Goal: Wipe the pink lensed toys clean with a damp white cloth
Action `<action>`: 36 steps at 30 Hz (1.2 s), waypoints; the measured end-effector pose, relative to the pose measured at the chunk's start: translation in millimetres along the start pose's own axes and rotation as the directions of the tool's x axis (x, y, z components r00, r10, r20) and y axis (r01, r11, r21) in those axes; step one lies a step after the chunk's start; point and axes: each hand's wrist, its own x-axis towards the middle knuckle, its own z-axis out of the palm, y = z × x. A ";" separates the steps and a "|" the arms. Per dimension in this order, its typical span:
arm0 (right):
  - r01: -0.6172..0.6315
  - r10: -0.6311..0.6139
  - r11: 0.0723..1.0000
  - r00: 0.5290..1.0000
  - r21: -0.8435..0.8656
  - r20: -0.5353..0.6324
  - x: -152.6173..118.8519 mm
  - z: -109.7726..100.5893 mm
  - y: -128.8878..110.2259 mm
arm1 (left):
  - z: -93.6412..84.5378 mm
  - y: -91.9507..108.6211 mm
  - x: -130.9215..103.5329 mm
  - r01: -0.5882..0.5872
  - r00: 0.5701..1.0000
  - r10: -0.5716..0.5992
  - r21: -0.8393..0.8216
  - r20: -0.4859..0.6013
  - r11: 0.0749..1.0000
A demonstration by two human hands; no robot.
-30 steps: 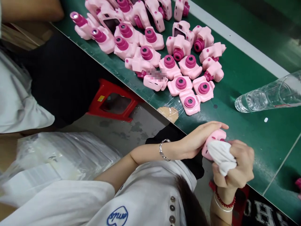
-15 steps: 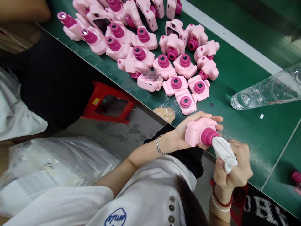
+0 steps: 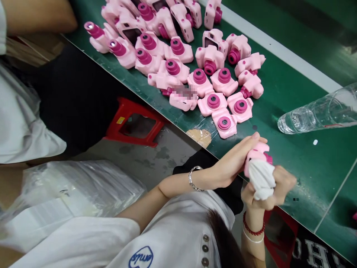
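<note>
My left hand [image 3: 230, 165], with a silver bracelet at its wrist, grips a pink toy camera [image 3: 261, 147] near the table's edge. Only part of the camera shows, with a bit of its magenta lens at the right. Bunched in my right hand [image 3: 283, 184] is a white cloth [image 3: 262, 176], which lies against the camera's side and covers much of it. A red beaded bracelet and a white band circle my right wrist. Just beyond my left hand, the nearest of the other toy cameras [image 3: 229, 130] lies lens up on the green table [image 3: 301, 171].
Several more pink cameras [image 3: 178, 52] crowd the table's far left. A clear bottle [image 3: 315, 111] is at the right. Below the table edge are a red stool [image 3: 114, 128] and a plastic bag [image 3: 92, 186]. Another person's arm [image 3: 39, 16] reaches in at the upper left.
The camera in my left hand has turned, so its lens no longer faces the cloth. My right hand has moved left, bringing the cloth from the lens onto the camera's side.
</note>
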 end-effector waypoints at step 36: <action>-0.831 0.871 0.483 0.487 0.275 -0.059 25.6 -9.0 -15.4 | -38.8 2.4 2.5 -0.597 0.772 0.223 0.558 0.595 0.576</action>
